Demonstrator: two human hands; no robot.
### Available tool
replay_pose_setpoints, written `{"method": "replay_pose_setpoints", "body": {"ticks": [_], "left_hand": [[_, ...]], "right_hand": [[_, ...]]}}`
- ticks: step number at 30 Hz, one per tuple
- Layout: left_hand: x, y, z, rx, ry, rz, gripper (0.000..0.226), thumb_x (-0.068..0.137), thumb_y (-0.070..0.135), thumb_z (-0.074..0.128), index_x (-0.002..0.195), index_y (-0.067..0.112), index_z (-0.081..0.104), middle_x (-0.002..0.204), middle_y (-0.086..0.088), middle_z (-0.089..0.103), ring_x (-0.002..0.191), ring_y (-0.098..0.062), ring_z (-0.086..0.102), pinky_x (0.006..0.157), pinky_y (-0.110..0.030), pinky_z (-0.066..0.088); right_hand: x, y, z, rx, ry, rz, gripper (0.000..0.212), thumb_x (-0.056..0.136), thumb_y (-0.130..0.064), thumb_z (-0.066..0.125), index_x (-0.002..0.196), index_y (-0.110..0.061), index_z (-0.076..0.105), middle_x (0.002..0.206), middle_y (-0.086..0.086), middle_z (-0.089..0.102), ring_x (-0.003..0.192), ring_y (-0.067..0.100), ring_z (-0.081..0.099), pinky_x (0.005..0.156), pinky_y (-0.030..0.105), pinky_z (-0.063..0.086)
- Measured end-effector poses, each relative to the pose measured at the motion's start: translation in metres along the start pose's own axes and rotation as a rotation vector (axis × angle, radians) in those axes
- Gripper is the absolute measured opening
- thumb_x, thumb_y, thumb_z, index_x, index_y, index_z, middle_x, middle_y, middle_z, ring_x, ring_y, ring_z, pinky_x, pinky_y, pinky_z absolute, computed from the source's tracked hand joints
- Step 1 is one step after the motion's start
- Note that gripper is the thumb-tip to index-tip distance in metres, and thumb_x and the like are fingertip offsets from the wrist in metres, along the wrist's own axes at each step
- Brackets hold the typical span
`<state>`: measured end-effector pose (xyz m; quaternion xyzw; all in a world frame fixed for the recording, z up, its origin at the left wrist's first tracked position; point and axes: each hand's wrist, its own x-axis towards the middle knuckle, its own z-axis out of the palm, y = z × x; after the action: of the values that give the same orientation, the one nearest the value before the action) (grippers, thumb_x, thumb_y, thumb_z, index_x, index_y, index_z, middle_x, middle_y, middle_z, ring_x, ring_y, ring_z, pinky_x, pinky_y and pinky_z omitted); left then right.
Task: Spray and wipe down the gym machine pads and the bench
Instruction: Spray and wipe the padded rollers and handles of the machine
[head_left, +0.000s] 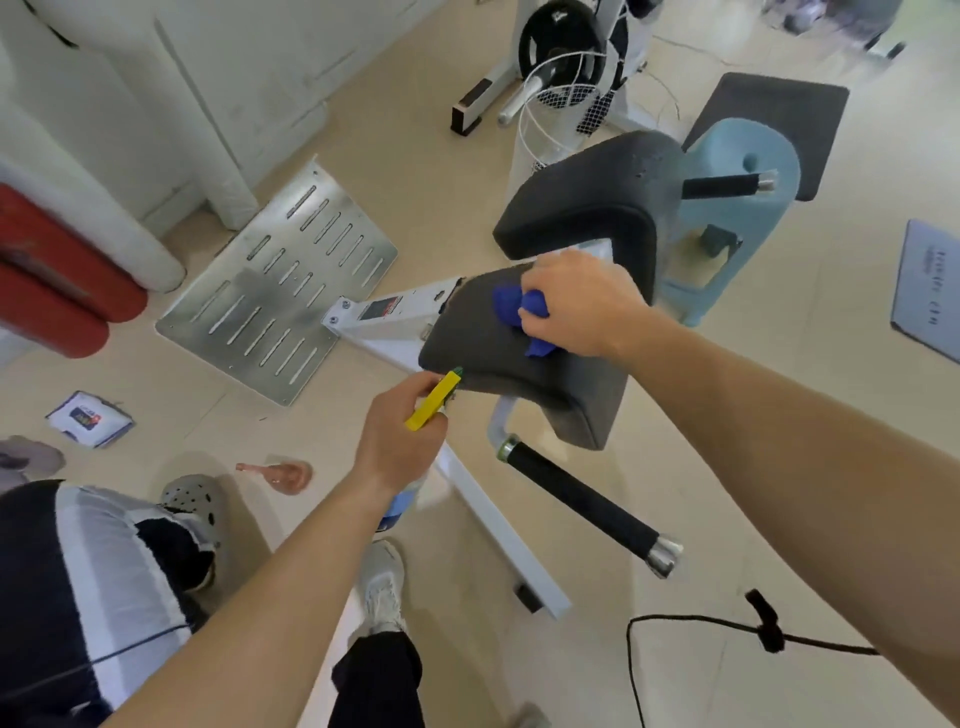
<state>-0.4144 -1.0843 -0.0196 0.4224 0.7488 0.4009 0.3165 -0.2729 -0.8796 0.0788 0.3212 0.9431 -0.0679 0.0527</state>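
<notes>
Two grips were busy at the near pad (475, 338). The right grip (576, 304) lay on top of the pad, fingers curled round a bunched blue cloth (511, 306), pressing it down. The left grip (400, 431) sat just off the pad's front edge, wrapped round a spray bottle (434, 400) with its yellow nozzle right at that edge. The pad ran long from the white frame (395, 312) toward the black handle (587, 506). The right grip was nearer, so I think the wipe should follow that long way. Behind the pad stood a second dark pad (587, 202), maybe next.
</notes>
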Motion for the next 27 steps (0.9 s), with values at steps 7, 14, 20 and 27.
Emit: {"method": "replay_pose_setpoints", "body": {"ticks": [7, 14, 20, 27], "left_hand": [[-0.085, 0.028, 0.054, -0.073, -0.02, -0.162, 0.046, 0.084, -0.005, 0.048, 0.09, 0.036, 0.067, 0.091, -0.007, 0.069, 0.075, -0.027, 0.058, 0.061, -0.021, 0.046], [-0.134, 0.038, 0.078, 0.02, -0.113, -0.194, 0.038, 0.083, 0.0, 0.048, 0.091, 0.034, 0.064, 0.083, -0.005, 0.065, 0.073, -0.025, 0.056, 0.062, -0.027, 0.046], [-0.156, 0.04, 0.087, 0.108, -0.198, -0.177, 0.03, 0.086, 0.006, 0.049, 0.089, 0.032, 0.063, 0.083, -0.001, 0.066, 0.075, -0.026, 0.058, 0.063, -0.031, 0.048], [-0.174, 0.04, 0.101, 0.177, -0.221, -0.026, 0.025, 0.088, 0.009, 0.054, 0.07, 0.026, 0.047, 0.058, 0.003, 0.049, 0.053, -0.017, 0.038, 0.053, -0.029, 0.036]], "right_hand": [[-0.147, 0.047, 0.022, 0.62, 0.09, 0.491, 0.03, 0.09, -0.039, 0.061, 0.078, -0.012, 0.06, 0.062, 0.007, 0.066, 0.059, 0.027, 0.065, 0.059, 0.036, 0.053], [-0.236, 0.063, 0.055, 1.14, 0.1, 0.758, 0.021, 0.092, -0.012, 0.056, 0.088, 0.008, 0.059, 0.07, 0.032, 0.066, 0.044, 0.029, 0.058, 0.047, 0.03, 0.04], [-0.259, 0.062, 0.059, 1.11, 0.145, 0.762, 0.019, 0.092, -0.015, 0.058, 0.087, 0.004, 0.06, 0.06, 0.019, 0.067, 0.046, 0.031, 0.062, 0.051, 0.032, 0.043], [-0.29, 0.074, 0.041, 1.07, 0.16, 0.764, 0.024, 0.091, -0.015, 0.06, 0.09, 0.009, 0.057, 0.062, 0.021, 0.067, 0.049, 0.036, 0.063, 0.054, 0.033, 0.048]]}}
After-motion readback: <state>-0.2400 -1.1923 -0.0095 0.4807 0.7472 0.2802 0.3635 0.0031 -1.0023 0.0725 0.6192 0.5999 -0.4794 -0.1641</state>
